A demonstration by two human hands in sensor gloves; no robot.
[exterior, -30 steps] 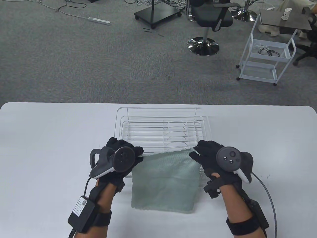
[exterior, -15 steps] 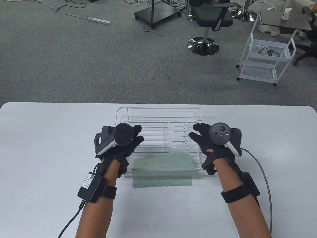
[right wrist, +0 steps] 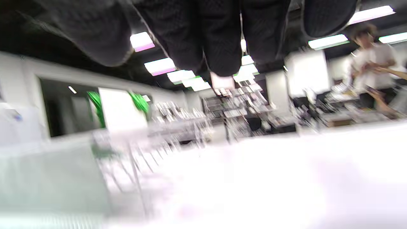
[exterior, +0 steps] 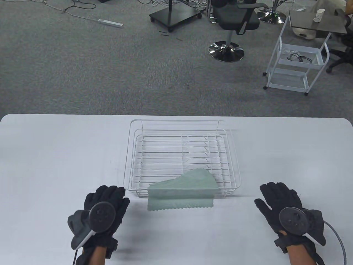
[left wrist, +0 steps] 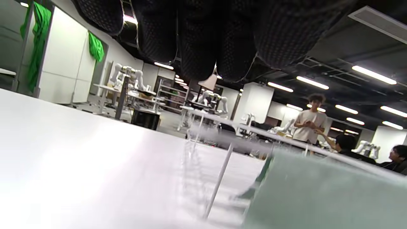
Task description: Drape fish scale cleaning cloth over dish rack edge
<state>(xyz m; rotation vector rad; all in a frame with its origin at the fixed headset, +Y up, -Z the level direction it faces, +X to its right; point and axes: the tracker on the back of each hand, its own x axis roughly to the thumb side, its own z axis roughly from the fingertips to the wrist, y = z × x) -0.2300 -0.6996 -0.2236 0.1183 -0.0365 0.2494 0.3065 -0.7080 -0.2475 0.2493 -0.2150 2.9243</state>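
Observation:
The pale green cleaning cloth (exterior: 182,190) hangs over the near edge of the white wire dish rack (exterior: 132,154). One part lies inside the rack, and its scalloped hem hangs down onto the white table (exterior: 55,154). My left hand (exterior: 106,200) lies flat and empty on the table, left of the rack's near corner. My right hand (exterior: 277,197) lies flat and empty to the rack's right. In the left wrist view the cloth (left wrist: 324,197) and rack wires (left wrist: 219,178) show low at right. In the right wrist view the cloth (right wrist: 51,178) is a blur at left.
The rack stands in the middle of the table, close to its far edge. Beyond the table are grey carpet, an office chair (exterior: 234,22) and a white wire trolley (exterior: 297,63).
Both hands let go of the cloth at the rack and drew back toward me onto the table. The cloth stays draped over the near edge, its inner part now slanted.

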